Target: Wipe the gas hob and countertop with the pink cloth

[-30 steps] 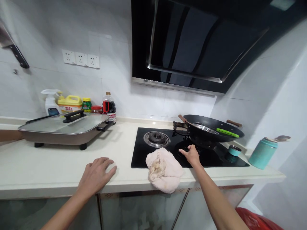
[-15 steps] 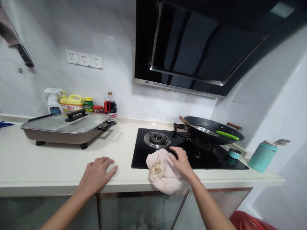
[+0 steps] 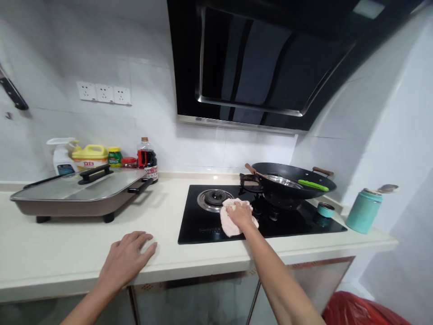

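My right hand [image 3: 241,214] presses a pale pink cloth [image 3: 230,225] against the black glass stove top [image 3: 198,237], its fingers bunched on the fabric. The cloth lies just in front of the left burner [image 3: 216,198] and touches its ring. On the white countertop [image 3: 162,253], left of the stove, my left hand [image 3: 126,257] rests with fingers loosely apart and holds nothing. A dark wok [image 3: 287,169] sits on the right burner, with a green-handled utensil [image 3: 313,185] and a metal piece inside it.
An electric griddle [image 3: 64,205] with a glass lid stands at left, before a spray bottle [image 3: 63,155], a yellow jug [image 3: 90,153] and a sauce bottle [image 3: 148,160]. At right are a turquoise flask [image 3: 363,212] and its cup [image 3: 325,209]. A range hood [image 3: 250,67] overhangs the stove.
My right hand has come down onto the cloth, which has moved from the counter's front edge up onto the stove top. My left hand stays on the counter. The view has shifted slightly.
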Action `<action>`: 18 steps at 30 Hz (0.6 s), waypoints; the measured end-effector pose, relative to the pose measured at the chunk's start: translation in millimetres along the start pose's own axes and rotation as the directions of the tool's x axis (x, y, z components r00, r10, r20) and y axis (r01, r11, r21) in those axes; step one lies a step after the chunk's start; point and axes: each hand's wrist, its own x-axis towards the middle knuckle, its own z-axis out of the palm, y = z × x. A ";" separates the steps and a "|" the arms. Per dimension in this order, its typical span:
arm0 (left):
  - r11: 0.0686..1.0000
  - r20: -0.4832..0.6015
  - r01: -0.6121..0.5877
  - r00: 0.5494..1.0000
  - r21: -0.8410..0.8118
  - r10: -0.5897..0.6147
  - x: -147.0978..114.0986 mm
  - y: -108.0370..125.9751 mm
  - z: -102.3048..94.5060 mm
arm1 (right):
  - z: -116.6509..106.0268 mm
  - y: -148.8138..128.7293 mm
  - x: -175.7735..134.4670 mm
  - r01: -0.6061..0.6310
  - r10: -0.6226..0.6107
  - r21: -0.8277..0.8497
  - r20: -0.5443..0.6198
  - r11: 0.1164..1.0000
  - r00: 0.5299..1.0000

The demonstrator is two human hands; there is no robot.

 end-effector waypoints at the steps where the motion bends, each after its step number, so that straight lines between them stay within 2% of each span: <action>1: 1.000 0.009 0.004 1.000 0.002 -0.004 0.5 -0.4 -0.5 | 0.2 -0.4 8.7 -0.041 0.041 -0.004 -0.009 0.999 0.999; 4: 1.000 0.027 0.006 1.000 0.007 -0.006 1.8 -1.5 -1.8 | -0.2 -3.6 24.5 -0.090 0.090 -0.009 0.006 0.996 0.996; 7: 1.000 0.035 0.003 0.999 0.015 -0.003 3.2 -3.1 -1.6 | -2.5 -3.1 18.2 -0.020 0.020 -0.007 0.045 1.000 0.999; 10: 1.000 0.029 -0.010 1.000 0.019 0.009 4.4 -4.7 0.0 | -5.8 5.7 -11.7 0.132 -0.132 0.009 0.070 0.991 0.989; 14: 1.000 0.030 -0.006 1.000 0.019 0.006 4.7 -4.9 1.8 | -16.4 34.0 -65.1 0.322 -0.327 0.060 0.088 0.945 0.941; 18: 1.000 0.028 -0.002 1.000 0.022 0.002 4.0 -4.7 2.0 | -33.4 83.9 -98.5 0.363 -0.373 0.131 0.070 0.923 0.925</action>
